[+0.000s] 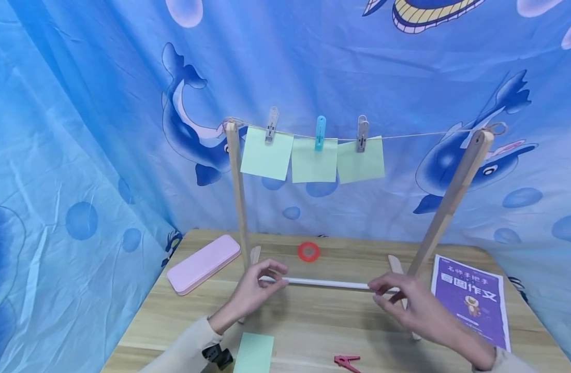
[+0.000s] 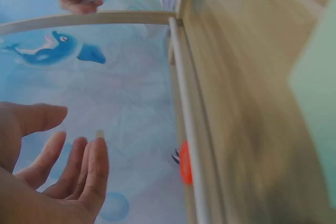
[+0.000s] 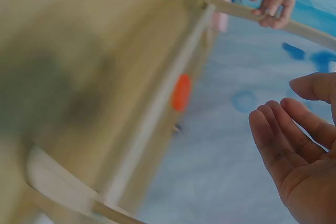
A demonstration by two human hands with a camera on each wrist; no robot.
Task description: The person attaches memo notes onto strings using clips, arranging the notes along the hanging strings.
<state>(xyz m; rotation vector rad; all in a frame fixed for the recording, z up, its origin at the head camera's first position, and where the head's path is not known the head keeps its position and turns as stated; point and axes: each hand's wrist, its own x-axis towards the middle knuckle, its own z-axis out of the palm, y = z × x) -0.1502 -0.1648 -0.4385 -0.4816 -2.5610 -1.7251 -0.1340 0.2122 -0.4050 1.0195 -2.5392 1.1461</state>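
A wooden frame has two upright posts, left (image 1: 238, 191) and right (image 1: 453, 197), joined low down by a white rod (image 1: 327, 283). Between the post tops runs a thin string (image 1: 415, 135). Three pale green paper notes (image 1: 313, 168) hang from it, under a clear clip (image 1: 273, 122), a blue clip (image 1: 320, 129) and a greyish clip (image 1: 362, 137). My left hand (image 1: 254, 287) hovers by the left post, fingers loosely bent, holding nothing. Near the right post my right hand (image 1: 420, 308) is likewise bare. Both wrist views show each hand apart from the rod.
A pink case (image 1: 203, 264) lies at the left and a purple book (image 1: 471, 300) at the right. Behind the rod is a red tape ring (image 1: 308, 252). Green paper (image 1: 254, 355) and a red clip (image 1: 347, 361) lie at the table's front. A blue curtain hangs behind.
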